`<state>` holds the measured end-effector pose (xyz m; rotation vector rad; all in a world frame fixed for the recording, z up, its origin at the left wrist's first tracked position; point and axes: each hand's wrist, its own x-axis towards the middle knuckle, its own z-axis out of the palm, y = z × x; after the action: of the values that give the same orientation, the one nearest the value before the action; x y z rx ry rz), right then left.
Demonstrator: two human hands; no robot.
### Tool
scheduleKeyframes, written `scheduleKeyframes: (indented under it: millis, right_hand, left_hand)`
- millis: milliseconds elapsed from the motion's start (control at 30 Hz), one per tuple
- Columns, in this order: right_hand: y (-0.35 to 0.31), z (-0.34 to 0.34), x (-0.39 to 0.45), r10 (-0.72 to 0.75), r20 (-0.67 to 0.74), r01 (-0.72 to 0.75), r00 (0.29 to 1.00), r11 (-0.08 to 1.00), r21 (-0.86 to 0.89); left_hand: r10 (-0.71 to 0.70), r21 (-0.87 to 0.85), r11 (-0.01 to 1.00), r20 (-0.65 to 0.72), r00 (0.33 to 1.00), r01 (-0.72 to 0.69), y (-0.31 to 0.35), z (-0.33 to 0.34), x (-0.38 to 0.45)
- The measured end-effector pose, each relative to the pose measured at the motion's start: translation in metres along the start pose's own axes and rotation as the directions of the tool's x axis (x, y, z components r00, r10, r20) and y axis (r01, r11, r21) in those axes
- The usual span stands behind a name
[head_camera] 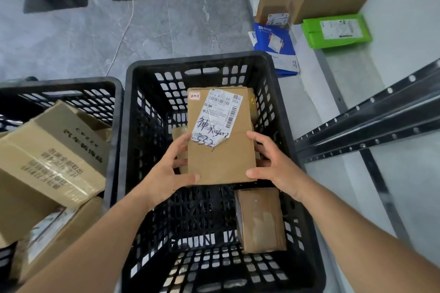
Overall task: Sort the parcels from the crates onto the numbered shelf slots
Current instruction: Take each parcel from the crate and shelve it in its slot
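Both hands hold one flat cardboard parcel point(221, 150) over the middle of the black crate point(133, 107). The left hand point(166, 173) clamps its left edge with the thumb on the near left corner; the right hand point(273, 164) clamps the right edge, fingers curled round the side. The grip is two-sided and fairly even, neither hand nearer. The parcel's long axis runs away from the person, and its shipping label point(216, 116) faces up with handwriting on it. A smaller brown parcel point(260, 220) lies at the crate's near right. The metal shelf rail point(371, 121) stands to the right, so the lift probably swings rightward. A second crate point(59, 88) at left holds larger cartons point(47, 154).
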<state>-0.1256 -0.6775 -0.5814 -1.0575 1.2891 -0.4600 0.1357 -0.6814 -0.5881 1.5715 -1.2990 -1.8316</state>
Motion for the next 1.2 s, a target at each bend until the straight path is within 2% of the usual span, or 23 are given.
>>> scheduleKeyframes:
  millis: [233,533,700,833,1033,1200]
  right_hand:
    - [-0.017,0.002,-0.012,-0.097,-0.018,0.097,0.995,0.995,-0.037]
    - [-0.122,-0.014,-0.079,-0.299,-0.120,0.282,0.947,0.949,-0.138]
    - [-0.178,-0.016,-0.127,-0.425,-0.217,0.378,0.879,0.897,-0.228]
    - [-0.217,-0.008,-0.167,-0.505,-0.287,0.453,0.814,0.861,-0.230]
    - [-0.267,0.008,-0.229,-0.587,-0.376,0.534,0.717,0.809,-0.245]
    - [-0.302,0.019,-0.280,-0.662,-0.427,0.562,0.615,0.749,-0.351]
  left_hand:
    - [0.089,-0.004,0.996,-0.052,0.995,-0.089,0.009,0.000,-0.014]
    - [0.369,0.030,0.930,-0.068,0.927,-0.367,0.119,-0.012,-0.068]
    - [0.525,0.031,0.851,-0.025,0.851,-0.525,0.175,-0.019,-0.096]
    - [0.614,0.064,0.786,0.046,0.788,-0.615,0.217,-0.029,-0.123]
    - [0.746,0.067,0.648,0.146,0.650,-0.759,0.281,-0.039,-0.169]
    - [0.813,0.043,0.542,0.227,0.536,-0.839,0.323,-0.037,-0.195]
